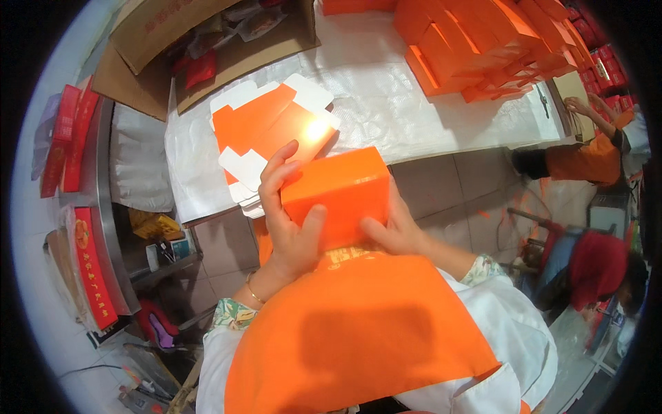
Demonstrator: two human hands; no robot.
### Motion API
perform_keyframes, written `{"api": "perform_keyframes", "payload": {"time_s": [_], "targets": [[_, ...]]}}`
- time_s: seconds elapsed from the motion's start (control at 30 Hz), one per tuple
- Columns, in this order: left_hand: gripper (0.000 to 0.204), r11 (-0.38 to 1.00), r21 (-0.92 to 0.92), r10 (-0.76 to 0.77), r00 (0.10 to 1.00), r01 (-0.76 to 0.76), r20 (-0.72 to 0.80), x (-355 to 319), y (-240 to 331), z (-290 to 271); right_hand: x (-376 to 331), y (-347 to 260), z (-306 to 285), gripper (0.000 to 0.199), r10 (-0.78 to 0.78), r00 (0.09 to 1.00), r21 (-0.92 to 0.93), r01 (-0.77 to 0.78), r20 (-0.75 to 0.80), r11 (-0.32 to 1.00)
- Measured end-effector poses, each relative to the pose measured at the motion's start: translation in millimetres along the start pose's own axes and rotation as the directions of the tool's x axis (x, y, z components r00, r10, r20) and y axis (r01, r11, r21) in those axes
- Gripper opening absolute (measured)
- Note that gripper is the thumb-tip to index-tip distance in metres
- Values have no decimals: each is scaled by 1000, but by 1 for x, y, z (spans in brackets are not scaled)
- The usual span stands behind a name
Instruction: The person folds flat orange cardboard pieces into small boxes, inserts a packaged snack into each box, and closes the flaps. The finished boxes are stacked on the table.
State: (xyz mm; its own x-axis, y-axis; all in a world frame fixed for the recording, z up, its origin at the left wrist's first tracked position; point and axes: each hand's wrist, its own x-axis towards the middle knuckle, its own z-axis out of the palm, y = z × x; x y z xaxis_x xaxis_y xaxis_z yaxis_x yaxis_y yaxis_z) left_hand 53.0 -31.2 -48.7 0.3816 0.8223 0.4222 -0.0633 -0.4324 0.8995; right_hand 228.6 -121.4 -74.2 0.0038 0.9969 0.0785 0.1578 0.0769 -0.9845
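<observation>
An orange cardboard box (pixel 338 196), folded into shape, is held up in front of my orange apron, off the table. My left hand (pixel 293 221) grips its left side, thumb on the near face and fingers along the far edge. On the other side my right hand (pixel 396 224) clasps the box, its thumb pressed on the near face; its other fingers are hidden behind. Just beyond, a stack of flat orange-and-white box blanks (pixel 265 121) lies at the table's near edge, with white flaps sticking out.
Several folded orange boxes (pixel 476 48) are piled at the table's far right. An open brown carton (pixel 241 58) holding small packets stands at the far left of the white-covered table (pixel 372 90). Two other people (pixel 593 148) are at the right. Red packages (pixel 607 65) are stacked behind.
</observation>
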Motion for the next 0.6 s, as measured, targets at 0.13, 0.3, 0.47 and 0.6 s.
{"api": "perform_keyframes", "payload": {"time_s": [0.13, 0.3, 0.47, 0.6], "targets": [[42, 999, -34, 20, 994, -16, 112, 1, 3, -1, -5, 1, 1, 90, -117, 982, 133, 137, -147, 982], [38, 994, -32, -100, 985, 105, 139, -5, -8, 6, 0, 2, -18, 70, -224, 967, 21, 228, -124, 973], [45, 945, -52, -314, 939, 323, 138, -14, -10, 9, -9, 8, -6, 67, 2, 985, -15, -4, -174, 1000], [57, 957, -104, -263, 961, 270, 81, 4, -9, 23, -4, 6, -27, 70, 240, 960, 490, -142, -143, 860]]}}
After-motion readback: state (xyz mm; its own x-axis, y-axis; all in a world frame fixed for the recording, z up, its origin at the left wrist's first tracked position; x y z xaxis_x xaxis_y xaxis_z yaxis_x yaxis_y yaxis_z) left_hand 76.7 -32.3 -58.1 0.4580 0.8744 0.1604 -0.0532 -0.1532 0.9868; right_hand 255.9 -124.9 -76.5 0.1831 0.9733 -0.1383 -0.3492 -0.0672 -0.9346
